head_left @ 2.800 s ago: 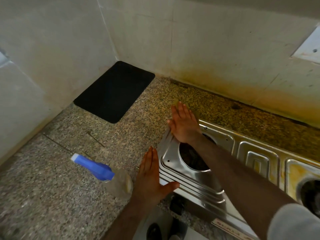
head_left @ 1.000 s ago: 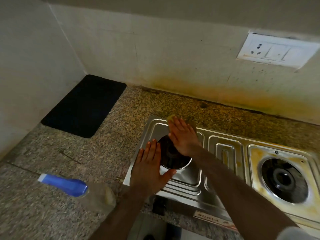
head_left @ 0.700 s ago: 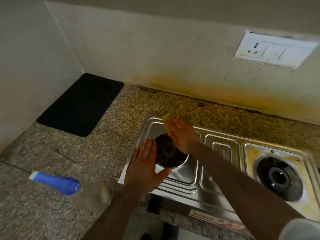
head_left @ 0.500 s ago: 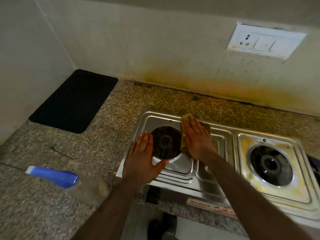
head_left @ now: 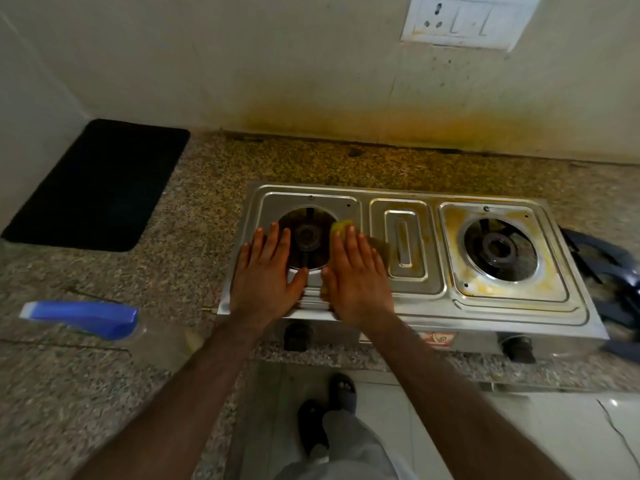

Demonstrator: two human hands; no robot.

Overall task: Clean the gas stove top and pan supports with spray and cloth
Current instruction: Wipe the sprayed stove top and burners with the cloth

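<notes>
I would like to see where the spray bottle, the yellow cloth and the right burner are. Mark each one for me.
spray bottle [head_left: 83, 317], head view, on its blue trigger head.
yellow cloth [head_left: 341, 226], head view, on the corner showing beyond the fingertips.
right burner [head_left: 498, 249], head view, on its dark centre ring.

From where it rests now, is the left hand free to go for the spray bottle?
Probably yes. The left hand lies flat and empty on the stove top, and the spray bottle lies on its side on the counter to its left, with only bare granite between them.
</notes>
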